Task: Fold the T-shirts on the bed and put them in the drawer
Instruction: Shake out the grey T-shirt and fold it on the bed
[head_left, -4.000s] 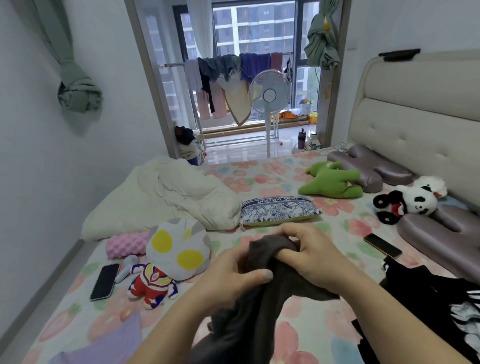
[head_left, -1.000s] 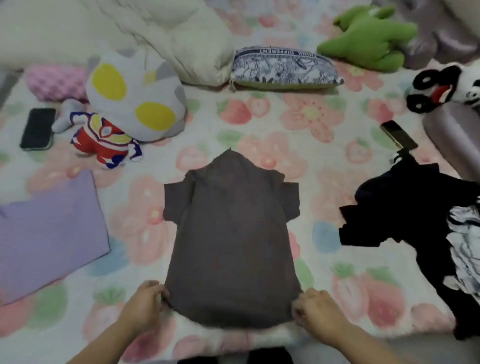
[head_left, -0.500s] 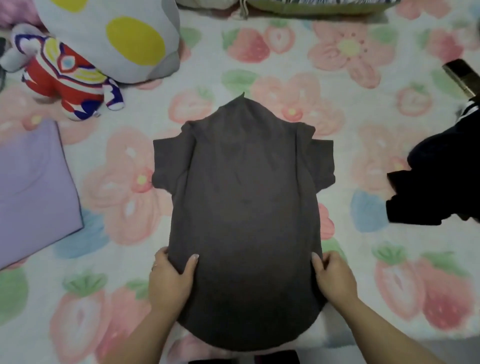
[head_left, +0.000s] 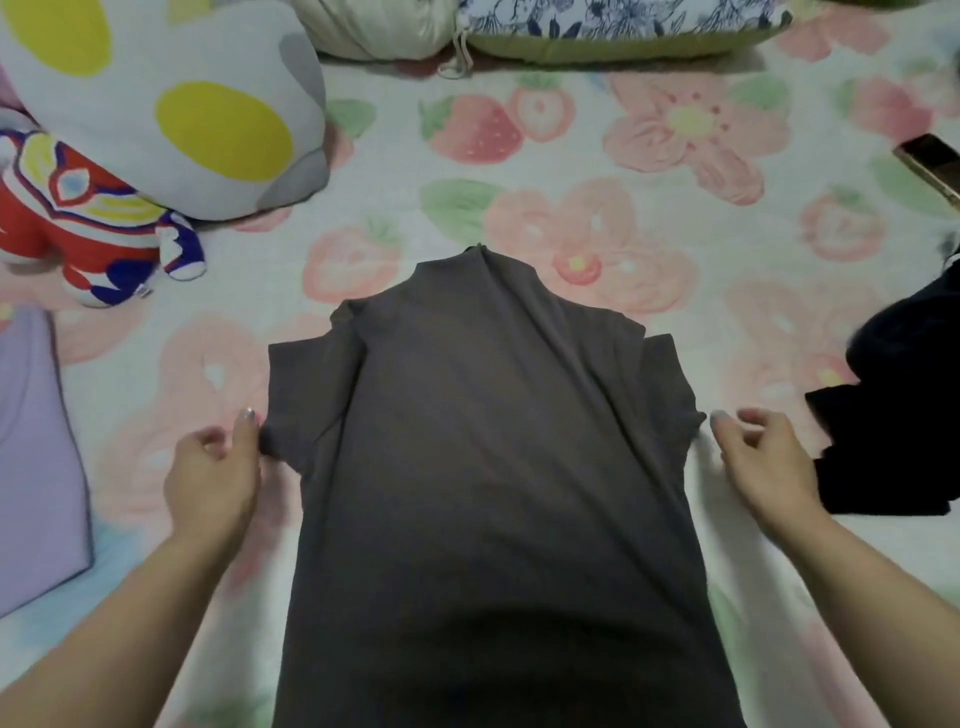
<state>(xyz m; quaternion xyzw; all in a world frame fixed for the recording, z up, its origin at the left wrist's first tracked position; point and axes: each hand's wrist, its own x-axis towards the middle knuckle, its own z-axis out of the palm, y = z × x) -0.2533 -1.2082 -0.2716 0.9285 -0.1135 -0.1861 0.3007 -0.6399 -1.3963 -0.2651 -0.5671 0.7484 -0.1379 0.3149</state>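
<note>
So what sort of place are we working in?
Most likely a bedroom: the grey T-shirt lies flat on a strawberry-print sheet, as on a bed, with a plush toy and a floral pillow beyond it.

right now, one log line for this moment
phase: grey t-shirt laid flat | left hand: at sleeve edge | right hand: beside other sleeve | fold: not started

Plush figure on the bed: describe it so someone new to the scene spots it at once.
Start on the flowered bedsheet and go to the picture's left edge, where a big grey cushion with yellow ovals sits. The plush figure lies just below it, the only red, white and blue thing there.
</note>
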